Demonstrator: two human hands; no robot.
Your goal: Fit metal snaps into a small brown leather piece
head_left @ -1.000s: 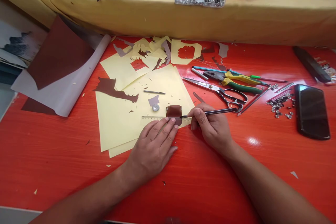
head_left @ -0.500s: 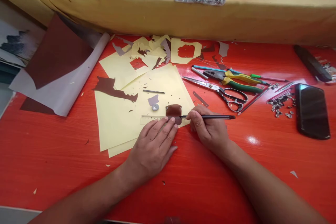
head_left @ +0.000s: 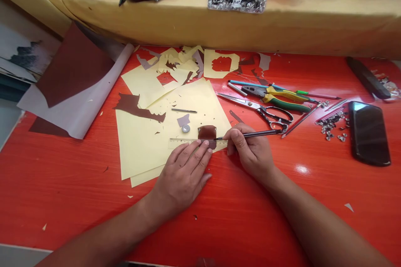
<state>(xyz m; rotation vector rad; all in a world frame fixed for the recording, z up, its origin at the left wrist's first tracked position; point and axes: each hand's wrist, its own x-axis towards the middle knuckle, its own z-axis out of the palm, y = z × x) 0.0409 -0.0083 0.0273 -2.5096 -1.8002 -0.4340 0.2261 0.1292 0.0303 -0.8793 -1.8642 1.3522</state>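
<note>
My left hand (head_left: 186, 167) lies flat, fingers stretched out, pressing a clear ruler (head_left: 177, 143) onto a small brown leather piece (head_left: 207, 132). Metal studs show at the piece's upper corners, and the ruler crosses its lower half. In my right hand (head_left: 249, 148) is a slim black pen (head_left: 263, 133), pinched between thumb and fingers. Its tip touches or nearly touches the leather's right edge, just at the ruler. Beneath lie sheets of yellow paper (head_left: 140, 150). A round metal disc (head_left: 186, 128) and a thin metal rod (head_left: 184, 110) rest on the paper above the ruler.
Scissors (head_left: 260, 108), pliers (head_left: 272, 94) and loose snap fasteners (head_left: 332, 125) lie to the right, with a phone (head_left: 369, 133) beyond. Brown sheet material (head_left: 75, 66) is at the left. Paper and leather scraps (head_left: 178, 62) cover the back; a box of fasteners (head_left: 237, 1) stands on the ledge.
The pen's back end has tilted up a little, away from me, while its tip stays near the leather's right edge. My left hand keeps its place; the whole view has shifted slightly.
</note>
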